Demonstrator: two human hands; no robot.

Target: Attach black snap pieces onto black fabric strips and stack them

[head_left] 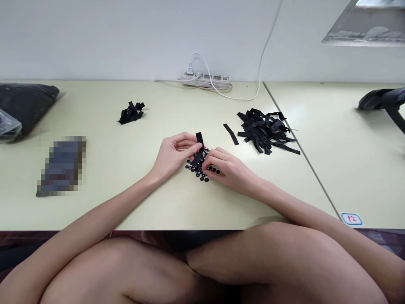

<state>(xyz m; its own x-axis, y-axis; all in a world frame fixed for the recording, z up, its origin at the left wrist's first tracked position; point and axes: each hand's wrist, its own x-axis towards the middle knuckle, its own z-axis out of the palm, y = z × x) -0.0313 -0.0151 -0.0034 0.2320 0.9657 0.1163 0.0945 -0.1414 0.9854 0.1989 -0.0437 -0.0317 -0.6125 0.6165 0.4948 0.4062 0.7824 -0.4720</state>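
Between thumb and fingers, my left hand (177,153) pinches a short black fabric strip (199,137), whose lower part hangs over a heap of small round black buttons or snap caps (202,174). My right hand (226,167) is at the right side of this heap, its thumb and fingertips bent together among the small round pieces. Whatever its fingertips hold is too small to make out. Some of the round pieces are hidden behind the strip and my right fingers.
A large pile of black strips (262,130) lies to the right, one loose strip (230,134) beside it. A smaller strip bunch (131,113) sits back left. A power strip (205,79) with a white cable rests by the wall. Further left are a blurred dark object (63,166) and a black bag (27,105).
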